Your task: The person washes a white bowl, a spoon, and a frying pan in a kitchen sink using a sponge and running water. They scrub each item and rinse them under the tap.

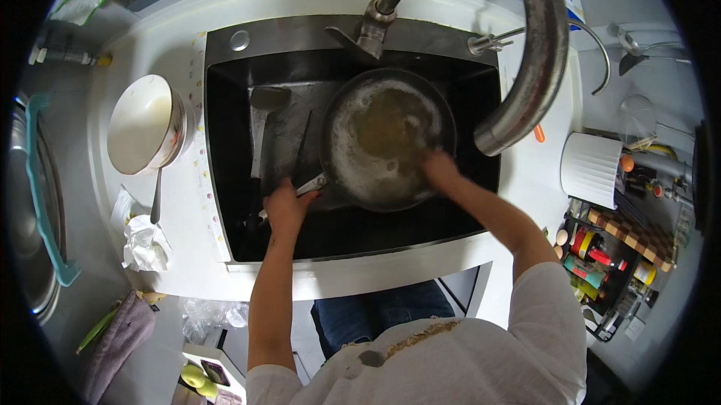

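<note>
A frying pan (388,137) with cloudy, foamy liquid in it stands in the black sink (349,239). My left hand (286,208) is closed around the pan's handle (313,184), at the pan's lower left. At the right inner side of the pan is my right hand (442,171); its fingers are blurred, so whether they hold something cannot be told. A spatula (260,140) lies in the sink left of the pan, its blade towards the back. Between it and the pan runs a thin dark utensil (303,140), its lower end near my left hand.
A curved metal faucet (549,61) arches over the sink's right side. Stacked bowls (141,123), a spoon (156,196) and crumpled tissue (146,244) are on the left counter. A white ribbed container (591,170) and a rack of bottles (591,258) stand at the right.
</note>
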Demonstrator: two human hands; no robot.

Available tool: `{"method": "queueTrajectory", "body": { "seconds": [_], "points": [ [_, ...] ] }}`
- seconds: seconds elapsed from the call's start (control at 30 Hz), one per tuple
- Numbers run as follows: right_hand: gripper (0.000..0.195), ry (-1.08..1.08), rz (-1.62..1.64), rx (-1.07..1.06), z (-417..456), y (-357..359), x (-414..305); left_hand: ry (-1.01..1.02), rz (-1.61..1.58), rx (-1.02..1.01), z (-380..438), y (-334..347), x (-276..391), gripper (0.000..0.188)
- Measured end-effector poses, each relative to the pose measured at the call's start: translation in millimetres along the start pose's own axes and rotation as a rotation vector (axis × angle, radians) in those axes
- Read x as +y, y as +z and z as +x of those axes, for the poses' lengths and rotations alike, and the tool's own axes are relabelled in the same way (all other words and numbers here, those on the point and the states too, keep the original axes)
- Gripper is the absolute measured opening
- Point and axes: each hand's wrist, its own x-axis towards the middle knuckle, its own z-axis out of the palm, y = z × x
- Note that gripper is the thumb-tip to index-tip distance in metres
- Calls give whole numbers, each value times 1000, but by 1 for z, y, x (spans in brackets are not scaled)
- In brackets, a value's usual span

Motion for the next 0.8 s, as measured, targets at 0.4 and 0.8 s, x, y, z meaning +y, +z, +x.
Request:
{"method": "queueTrajectory", "body": {
  "seconds": [0.4,0.8],
  "points": [
    [34,12,118,-72,103,8,-64,-1,24,-59,-1,0,-3,50],
    [45,8,28,-231,17,47,-45,6,-8,-59,-3,-1,8,51]
  ]
}}
